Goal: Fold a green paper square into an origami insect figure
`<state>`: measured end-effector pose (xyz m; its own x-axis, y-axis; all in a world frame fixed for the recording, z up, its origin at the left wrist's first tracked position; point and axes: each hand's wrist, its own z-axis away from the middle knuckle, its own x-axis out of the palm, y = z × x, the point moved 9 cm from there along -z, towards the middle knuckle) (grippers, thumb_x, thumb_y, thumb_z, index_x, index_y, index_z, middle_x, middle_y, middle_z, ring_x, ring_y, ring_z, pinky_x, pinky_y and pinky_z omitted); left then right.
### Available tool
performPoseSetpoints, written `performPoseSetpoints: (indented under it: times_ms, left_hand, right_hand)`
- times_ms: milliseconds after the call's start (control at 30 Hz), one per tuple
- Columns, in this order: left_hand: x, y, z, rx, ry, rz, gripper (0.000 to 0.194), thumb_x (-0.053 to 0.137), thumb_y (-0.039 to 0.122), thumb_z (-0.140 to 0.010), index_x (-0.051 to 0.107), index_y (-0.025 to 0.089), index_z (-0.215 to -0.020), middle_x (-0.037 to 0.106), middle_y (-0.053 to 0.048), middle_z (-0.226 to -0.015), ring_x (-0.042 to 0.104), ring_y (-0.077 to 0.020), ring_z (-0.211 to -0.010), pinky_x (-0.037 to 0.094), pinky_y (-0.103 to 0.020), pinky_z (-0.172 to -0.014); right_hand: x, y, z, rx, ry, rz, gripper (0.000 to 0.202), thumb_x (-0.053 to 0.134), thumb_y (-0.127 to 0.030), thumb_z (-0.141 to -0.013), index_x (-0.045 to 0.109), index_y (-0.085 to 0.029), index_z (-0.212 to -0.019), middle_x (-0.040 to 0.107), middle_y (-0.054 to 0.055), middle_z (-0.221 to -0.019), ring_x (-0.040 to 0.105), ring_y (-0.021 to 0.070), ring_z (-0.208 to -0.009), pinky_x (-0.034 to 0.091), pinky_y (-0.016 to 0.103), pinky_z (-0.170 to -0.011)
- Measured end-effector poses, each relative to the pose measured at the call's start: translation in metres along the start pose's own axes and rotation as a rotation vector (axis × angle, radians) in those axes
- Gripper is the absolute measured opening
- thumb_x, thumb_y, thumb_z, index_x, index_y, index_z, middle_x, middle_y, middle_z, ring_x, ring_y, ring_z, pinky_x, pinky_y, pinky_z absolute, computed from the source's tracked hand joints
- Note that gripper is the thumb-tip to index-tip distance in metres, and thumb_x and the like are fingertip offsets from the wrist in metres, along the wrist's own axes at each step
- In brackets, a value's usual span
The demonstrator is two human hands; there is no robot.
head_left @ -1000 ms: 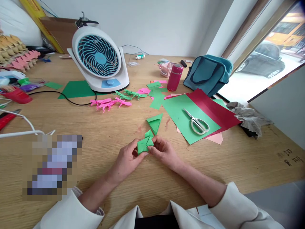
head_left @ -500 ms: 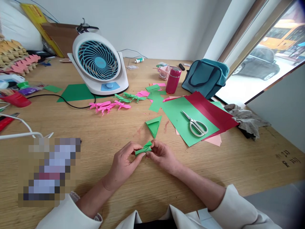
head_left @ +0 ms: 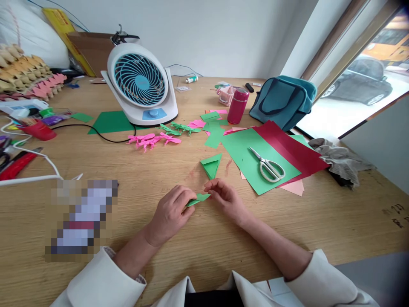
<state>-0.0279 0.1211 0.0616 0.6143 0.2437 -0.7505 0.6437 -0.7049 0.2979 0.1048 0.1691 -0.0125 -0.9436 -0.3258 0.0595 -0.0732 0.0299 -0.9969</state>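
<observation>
My left hand (head_left: 172, 211) pinches a small folded piece of green paper (head_left: 200, 198) between thumb and fingers, just above the wooden table. At the paper's pointed right end is my right hand (head_left: 228, 203), its thumb and fingers bent and a little apart. Whether its thumb touches that tip I cannot tell. Beyond the hands lies another green folded paper (head_left: 212, 166), triangular in outline. Scissors (head_left: 268, 165) with white handles rest on a large green sheet (head_left: 243, 157) to the right.
Behind lie pink paper figures (head_left: 151, 140), green paper figures (head_left: 179, 128) and green paper pieces (head_left: 213, 135). A fan (head_left: 142, 85), a red flask (head_left: 238, 106) and a teal bag (head_left: 283, 102) stand farther back. Red sheets (head_left: 290, 149) lie right; a blurred-out object (head_left: 84, 217) lies left.
My right hand has loosened its pinch and drawn slightly right of the folded paper, which stays in my left hand. The paper now lies flatter. The whole view has shifted slightly.
</observation>
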Motion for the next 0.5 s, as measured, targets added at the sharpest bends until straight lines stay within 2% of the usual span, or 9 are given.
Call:
performPoseSetpoints:
  times_ms: [100,233,333,500]
  left_hand:
    - [0.002,0.004,0.000,0.058,-0.021,-0.052,0.020,0.052,0.001,-0.087,0.054,0.019,-0.097,0.062,-0.004,-0.089,0.058,-0.0196,-0.083,0.049,-0.032,-0.077]
    - [0.003,0.009,0.000,0.105,-0.035,-0.121,0.015,0.051,0.005,-0.091,0.054,0.019,-0.095,0.063,-0.004,-0.088,0.056,-0.0202,-0.081,0.047,-0.032,-0.075]
    - [0.005,0.014,-0.001,0.150,-0.051,-0.182,0.008,0.050,0.012,-0.096,0.055,0.019,-0.093,0.063,-0.005,-0.087,0.055,-0.0210,-0.079,0.047,-0.033,-0.073]
    - [0.008,0.019,0.000,0.201,-0.081,-0.281,0.012,0.048,0.014,-0.097,0.059,0.019,-0.093,0.064,-0.006,-0.086,0.055,-0.0209,-0.078,0.046,-0.033,-0.074]
  right_hand:
    - [-0.003,-0.003,0.000,0.052,0.000,-0.006,0.035,0.059,-0.054,-0.093,0.059,-0.022,-0.106,0.063,0.001,-0.088,0.064,0.0139,-0.074,0.052,0.029,-0.073]
    - [0.004,-0.011,0.005,0.096,-0.083,0.033,0.044,0.055,-0.061,-0.094,0.057,-0.021,-0.111,0.060,-0.002,-0.080,0.065,0.0133,-0.067,0.053,0.029,-0.069]
    - [0.010,-0.013,0.008,0.117,-0.142,-0.001,0.046,0.057,-0.062,-0.092,0.057,-0.021,-0.113,0.060,-0.002,-0.082,0.066,0.0132,-0.068,0.054,0.029,-0.070]
    - [0.010,-0.010,0.008,0.152,-0.157,-0.152,0.042,0.064,-0.059,-0.089,0.060,-0.022,-0.108,0.062,0.000,-0.090,0.064,0.0140,-0.076,0.056,0.029,-0.071]
